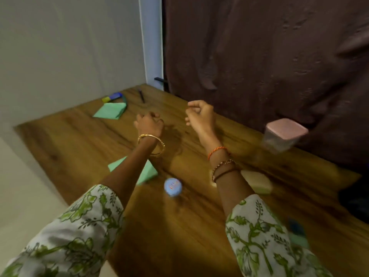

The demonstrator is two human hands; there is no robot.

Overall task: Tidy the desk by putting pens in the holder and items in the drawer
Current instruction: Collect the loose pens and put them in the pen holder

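Both hands hover above the wooden desk — the left hand and the right hand each with fingers curled in, holding nothing. A dark pen lies at 11 o'clock near the wall; 2 green notepads sit at 10 and 7 — a pink-lidded container stands at 2.

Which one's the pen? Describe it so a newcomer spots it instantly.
Start at the desk's far corner, where the grey wall meets the brown curtain. The pen lies flat there, right of the green pad and the blue-yellow object. It is the only thin dark stick; its neighbours are broad and bright.
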